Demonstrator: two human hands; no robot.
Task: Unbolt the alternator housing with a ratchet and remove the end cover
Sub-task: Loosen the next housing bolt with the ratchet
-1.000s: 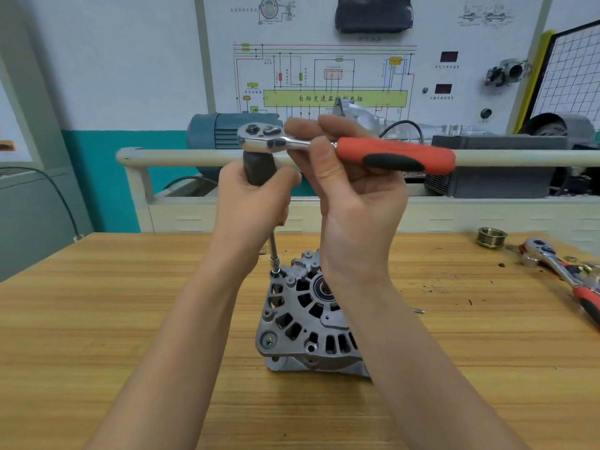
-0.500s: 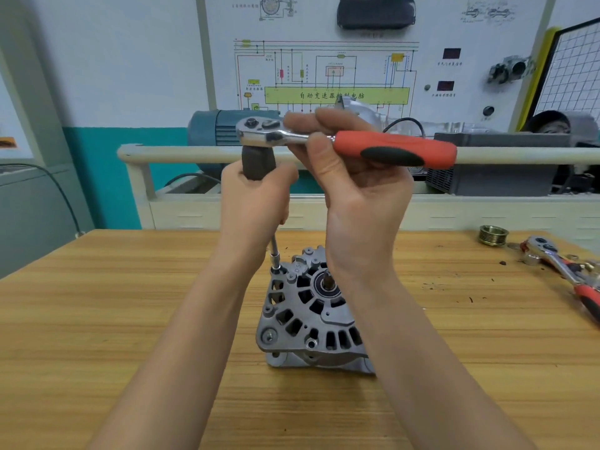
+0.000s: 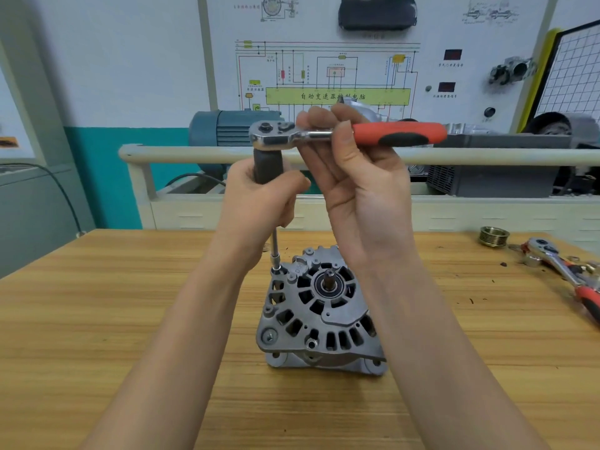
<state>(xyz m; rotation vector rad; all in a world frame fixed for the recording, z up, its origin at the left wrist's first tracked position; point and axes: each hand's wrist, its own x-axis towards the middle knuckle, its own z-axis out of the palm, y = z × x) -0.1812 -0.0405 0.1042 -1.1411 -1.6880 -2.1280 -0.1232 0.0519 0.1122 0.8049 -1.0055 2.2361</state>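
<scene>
ratchet (image 3: 350, 134): red-black grip, chrome head | alternator (image 3: 319, 310): silver-grey | table (image 3: 97, 303): wood-grain tan

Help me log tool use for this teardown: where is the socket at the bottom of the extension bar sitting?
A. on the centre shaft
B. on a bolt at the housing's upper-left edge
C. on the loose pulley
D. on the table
B: the socket stands on a bolt at the upper-left rim of the alternator, clear of the centre shaft.
</scene>
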